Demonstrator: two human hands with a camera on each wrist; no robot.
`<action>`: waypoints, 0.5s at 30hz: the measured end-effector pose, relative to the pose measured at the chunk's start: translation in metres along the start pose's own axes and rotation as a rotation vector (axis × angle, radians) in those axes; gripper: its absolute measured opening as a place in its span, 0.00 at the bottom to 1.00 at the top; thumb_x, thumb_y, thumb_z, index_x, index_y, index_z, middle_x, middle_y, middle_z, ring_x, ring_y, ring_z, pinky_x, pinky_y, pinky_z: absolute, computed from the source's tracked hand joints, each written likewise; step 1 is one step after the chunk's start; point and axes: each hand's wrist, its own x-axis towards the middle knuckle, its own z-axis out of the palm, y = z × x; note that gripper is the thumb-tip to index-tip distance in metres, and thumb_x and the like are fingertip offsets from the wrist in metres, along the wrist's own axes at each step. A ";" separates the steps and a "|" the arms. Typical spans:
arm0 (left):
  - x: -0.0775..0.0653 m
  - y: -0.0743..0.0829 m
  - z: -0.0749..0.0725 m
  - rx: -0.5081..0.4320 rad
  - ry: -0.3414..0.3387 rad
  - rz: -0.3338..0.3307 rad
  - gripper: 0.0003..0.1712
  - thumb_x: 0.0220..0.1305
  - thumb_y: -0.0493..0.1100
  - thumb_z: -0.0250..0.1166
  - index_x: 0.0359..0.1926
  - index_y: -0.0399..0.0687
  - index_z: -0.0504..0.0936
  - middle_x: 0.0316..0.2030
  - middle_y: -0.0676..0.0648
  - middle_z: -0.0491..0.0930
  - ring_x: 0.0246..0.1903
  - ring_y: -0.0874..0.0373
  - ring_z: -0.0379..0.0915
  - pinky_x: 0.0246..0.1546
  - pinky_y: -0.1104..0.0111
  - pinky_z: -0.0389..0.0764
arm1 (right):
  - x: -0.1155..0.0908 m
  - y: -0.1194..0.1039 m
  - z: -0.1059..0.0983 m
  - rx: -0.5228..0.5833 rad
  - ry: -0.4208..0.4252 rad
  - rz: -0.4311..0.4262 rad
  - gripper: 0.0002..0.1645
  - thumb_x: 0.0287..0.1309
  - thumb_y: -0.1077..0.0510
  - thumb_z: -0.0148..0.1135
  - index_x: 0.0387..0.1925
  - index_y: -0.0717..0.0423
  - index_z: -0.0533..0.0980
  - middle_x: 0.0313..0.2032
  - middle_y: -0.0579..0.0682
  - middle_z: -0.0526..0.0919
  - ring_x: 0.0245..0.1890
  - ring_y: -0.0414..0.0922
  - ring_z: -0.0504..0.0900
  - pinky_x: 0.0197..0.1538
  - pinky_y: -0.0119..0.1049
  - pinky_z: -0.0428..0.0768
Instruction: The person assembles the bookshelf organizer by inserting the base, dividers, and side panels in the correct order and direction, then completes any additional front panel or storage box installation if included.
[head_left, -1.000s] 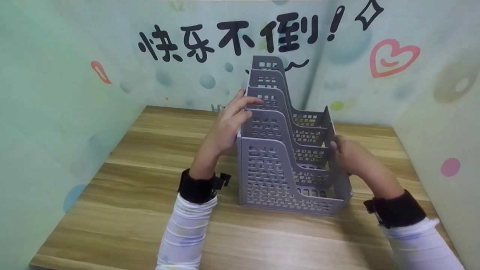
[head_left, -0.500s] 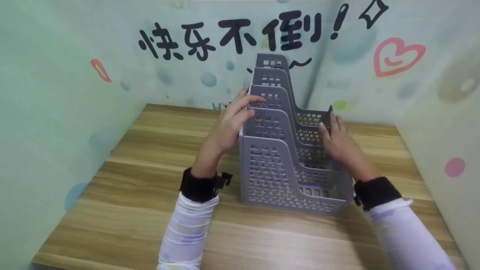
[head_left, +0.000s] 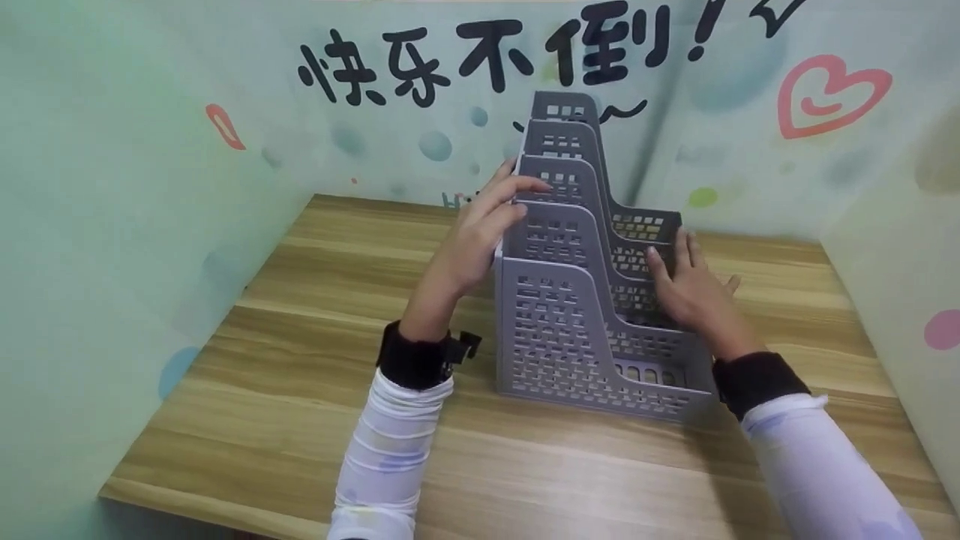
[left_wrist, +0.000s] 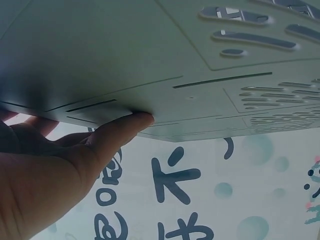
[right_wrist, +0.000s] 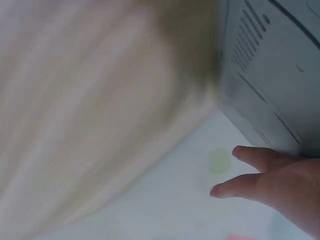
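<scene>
A grey plastic file rack [head_left: 555, 345] with several upright compartments and perforated dividers stands on the wooden table. My left hand [head_left: 480, 232] grips its tall left side, fingers reaching over the panel edge into the compartments. In the left wrist view, the thumb of the left hand [left_wrist: 85, 165] presses on the outer face of the slotted panel [left_wrist: 120, 55]. My right hand [head_left: 694, 296] rests on the low right edge of the rack with its fingers spread. In the right wrist view, two extended fingers of the right hand [right_wrist: 280, 187] show beside the rack's slotted panel [right_wrist: 260, 75].
The wooden table [head_left: 300, 360] has its front edge at the lower left. A printed backdrop [head_left: 420, 165] with black characters and a red heart stands behind it. Pale curtain-like walls border the left and right sides.
My right hand has moved from the rack's outer right side up onto its low edge, and its fingers have spread. The left hand keeps its grip. The head view has shifted slightly.
</scene>
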 end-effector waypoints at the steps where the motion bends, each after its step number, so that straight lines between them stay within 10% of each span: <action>1: 0.000 0.000 0.000 -0.003 0.001 0.000 0.26 0.72 0.47 0.50 0.64 0.50 0.82 0.87 0.48 0.48 0.86 0.48 0.43 0.86 0.49 0.47 | 0.001 0.001 0.001 0.021 0.006 -0.002 0.58 0.71 0.19 0.12 0.84 0.53 0.23 0.85 0.63 0.27 0.80 0.79 0.47 0.72 0.87 0.28; 11: -0.004 -0.002 -0.001 -0.049 0.065 0.041 0.25 0.72 0.44 0.51 0.63 0.42 0.82 0.85 0.42 0.54 0.84 0.47 0.51 0.84 0.51 0.55 | -0.003 -0.001 0.009 0.074 0.067 -0.050 0.48 0.78 0.27 0.14 0.87 0.47 0.30 0.87 0.53 0.29 0.85 0.70 0.35 0.74 0.86 0.36; 15: -0.009 0.010 -0.001 0.044 0.229 0.297 0.21 0.78 0.41 0.50 0.57 0.37 0.84 0.76 0.38 0.72 0.78 0.48 0.65 0.82 0.58 0.63 | -0.004 0.002 0.007 0.079 0.070 -0.025 0.50 0.80 0.29 0.17 0.87 0.55 0.36 0.86 0.62 0.40 0.85 0.72 0.40 0.75 0.86 0.41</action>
